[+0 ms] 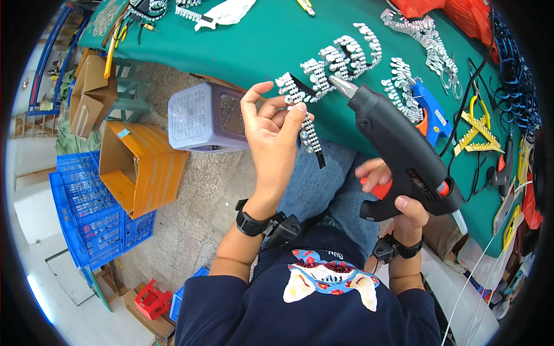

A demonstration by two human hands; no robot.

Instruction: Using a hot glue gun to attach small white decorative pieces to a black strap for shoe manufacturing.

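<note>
My left hand pinches a rhinestone trim strip between thumb and fingers. The strip has black backing and a short black tail hanging over my jeans. Beyond the fingers it runs in loops of sparkling stones to the table. My right hand grips a large black hot glue gun by its handle, with fingers beside the red trigger. The gun's metal nozzle points at the looped trim, close to the stones; whether they touch I cannot tell.
On the green-covered table lie a blue glue gun, more rhinestone trim, scissors and yellow-handled pliers. A black cable runs along the right. Left of my legs stand a lilac stool, a cardboard box and blue crates.
</note>
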